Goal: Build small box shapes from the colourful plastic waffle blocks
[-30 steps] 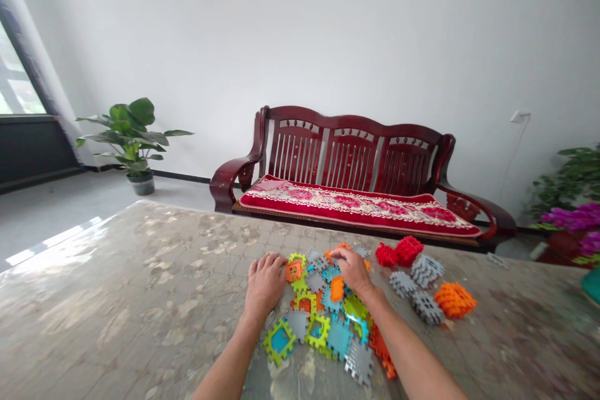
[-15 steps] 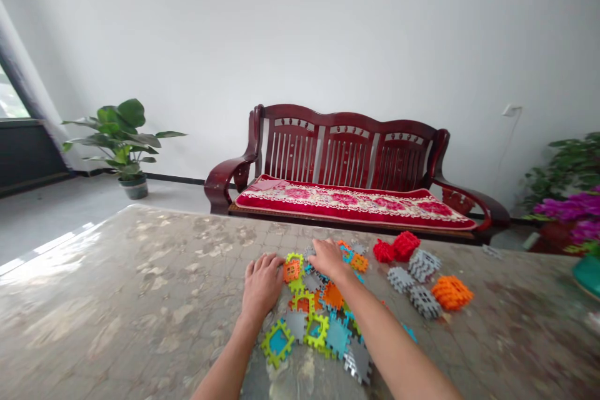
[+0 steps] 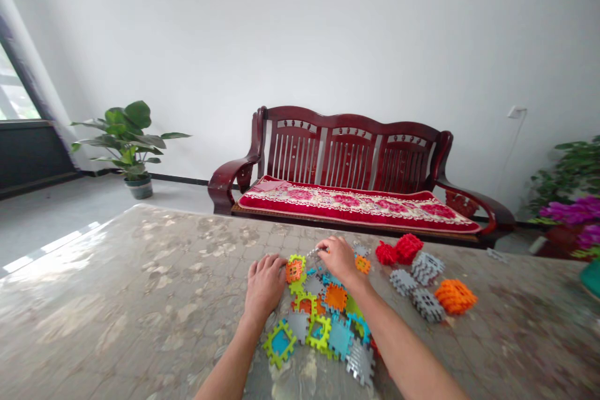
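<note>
A heap of flat toothed plastic tiles [image 3: 323, 319] in green, blue, grey and orange lies on the marbled table [image 3: 140, 287]. My left hand [image 3: 264, 284] rests palm down at the heap's left edge, fingers stretched out, its fingertips beside an orange-and-green tile [image 3: 294, 270]. My right hand [image 3: 337, 258] is over the far side of the heap, fingers pinched on a small grey tile [image 3: 315, 252] that sticks out to the left of them.
To the right stand built cubes: red ones [image 3: 398, 250], grey ones [image 3: 422, 278] and an orange one [image 3: 454, 296]. Behind the table is a dark wooden bench [image 3: 351, 169] with a red cushion. Potted plants [image 3: 126, 137] stand left and right.
My right hand moved from the middle of the heap to its far side and closed its fingers on a grey tile. My left hand stayed in place.
</note>
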A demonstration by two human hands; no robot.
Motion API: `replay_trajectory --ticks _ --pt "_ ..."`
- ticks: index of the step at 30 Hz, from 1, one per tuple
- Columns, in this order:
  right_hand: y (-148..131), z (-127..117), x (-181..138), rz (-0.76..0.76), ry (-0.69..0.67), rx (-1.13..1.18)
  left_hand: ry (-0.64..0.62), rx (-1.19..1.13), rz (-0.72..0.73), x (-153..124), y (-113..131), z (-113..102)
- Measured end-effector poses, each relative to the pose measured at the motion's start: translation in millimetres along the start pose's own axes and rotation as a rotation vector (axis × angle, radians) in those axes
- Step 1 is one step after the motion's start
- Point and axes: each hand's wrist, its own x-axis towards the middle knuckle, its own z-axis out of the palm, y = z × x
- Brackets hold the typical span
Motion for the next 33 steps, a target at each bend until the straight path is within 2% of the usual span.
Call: replay_trajectory --ticks 5,9,12,17,20,22,28,33 --pt "37.8 -10.3 -38.8 -0.051 0.202 0.233 0.000 0.006 0.011 0.0 -0.8 -0.1" --pt "70.4 -1.6 -71.8 -0.042 0.158 0.323 0.006 0.017 0.009 0.0 -0.4 -0.1" --pt "81.3 5.7 -83.4 0.009 0.156 0.367 0.005 0.027 0.010 0.3 0.6 -0.8" --pt "75.3 7.4 -78.4 0.073 0.079 0.430 0.006 0.030 0.016 0.5 1.8 -2.7" --pt "66.5 4.3 -73.9 0.095 0.093 0.355 0.008 0.031 0.014 0.5 1.4 -2.9" --pt "61.0 2.2 -73.0 0.062 0.094 0.258 0.005 0.029 0.017 0.3 0.9 -2.7" --pt "51.0 3.4 -71.0 -0.047 -0.052 0.074 0.001 0.031 0.014 0.3 0.2 -1.9" --pt "49.9 4.4 -68.4 -0.046 -0.017 0.024 0.004 0.029 0.017 1.0 0.1 -1.2"
